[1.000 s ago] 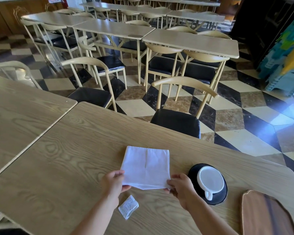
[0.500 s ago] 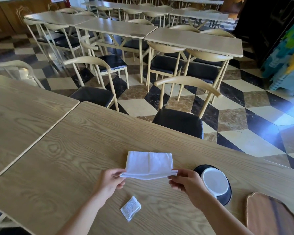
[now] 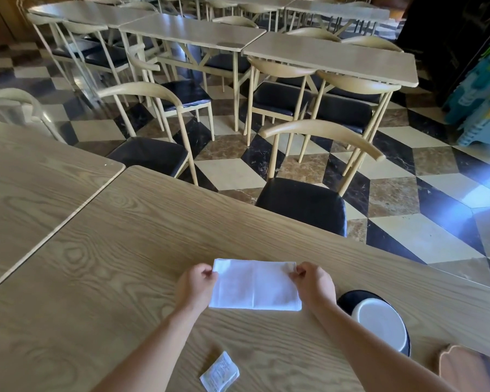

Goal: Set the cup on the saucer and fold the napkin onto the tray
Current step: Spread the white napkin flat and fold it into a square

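Observation:
A white napkin (image 3: pixel 255 285) lies folded in half as a flat rectangle on the wooden table (image 3: pixel 111 264). My left hand (image 3: pixel 196 285) pinches its far left corner and my right hand (image 3: pixel 313 282) pinches its far right corner. To the right, a white cup (image 3: pixel 379 325) stands on a black saucer (image 3: pixel 354 297), partly behind my right forearm. The brown wooden tray (image 3: pixel 470 369) shows only its corner at the bottom right edge of the frame.
A small white sachet (image 3: pixel 219 376) lies on the table near me, between my forearms. A chair with a black seat (image 3: pixel 303 202) stands just beyond the table's far edge. A second table (image 3: pixel 26 176) adjoins on the left.
Both hands carried the napkin's near edge up and over to the far edge, so the napkin went from a wider sheet to a folded half lying flat.

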{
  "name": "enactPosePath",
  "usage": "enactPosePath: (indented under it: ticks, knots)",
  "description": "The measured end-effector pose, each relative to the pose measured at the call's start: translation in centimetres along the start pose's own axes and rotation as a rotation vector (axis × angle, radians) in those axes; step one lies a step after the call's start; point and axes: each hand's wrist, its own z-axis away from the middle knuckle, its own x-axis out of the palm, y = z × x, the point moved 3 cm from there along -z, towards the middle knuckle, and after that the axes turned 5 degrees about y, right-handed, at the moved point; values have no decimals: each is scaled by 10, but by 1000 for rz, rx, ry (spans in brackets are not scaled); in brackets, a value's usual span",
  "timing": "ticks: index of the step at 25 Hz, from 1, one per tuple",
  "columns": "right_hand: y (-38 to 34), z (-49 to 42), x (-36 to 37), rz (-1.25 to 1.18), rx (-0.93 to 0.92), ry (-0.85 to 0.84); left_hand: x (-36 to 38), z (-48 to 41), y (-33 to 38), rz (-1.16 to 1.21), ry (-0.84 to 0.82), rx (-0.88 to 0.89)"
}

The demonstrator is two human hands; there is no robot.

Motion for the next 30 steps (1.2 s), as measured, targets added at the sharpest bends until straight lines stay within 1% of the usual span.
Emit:
enactPosePath:
  ticks: [6, 7, 8, 9, 11, 12, 14, 16, 18, 24, 26, 30]
  knots:
    - [11, -5, 19, -101, -1, 47, 6, 2, -1, -55, 59, 54]
    - [12, -4, 19, -102, -20, 65, 5, 7, 1, -69, 80, 85]
    - [12, -2, 18, -81, -65, 101, 5, 12, 3, -123, 123, 158]
    - [11, 2, 18, -22, -149, 156, 6, 18, 6, -217, 160, 266]
    - [2, 15, 24, 163, -397, 241, 15, 28, 9, -404, 175, 530]
    - [-4, 21, 31, 234, -517, 247, 23, 31, 11, -461, 137, 644]
    - [-15, 28, 50, 329, -666, 155, 37, 33, 11, -571, 17, 767]
    - [-12, 27, 68, 422, -702, 67, 47, 28, 4, -694, -55, 787]
    - [-2, 21, 78, 480, -684, 43, 52, 24, -4, -742, -86, 756]
    - [12, 18, 79, 521, -626, 34, 57, 21, -15, -727, -107, 708]
    - [19, 15, 75, 517, -578, 67, 57, 19, -16, -738, -106, 712]
    - [24, 15, 71, 518, -533, 40, 56, 22, -10, -750, -133, 713]
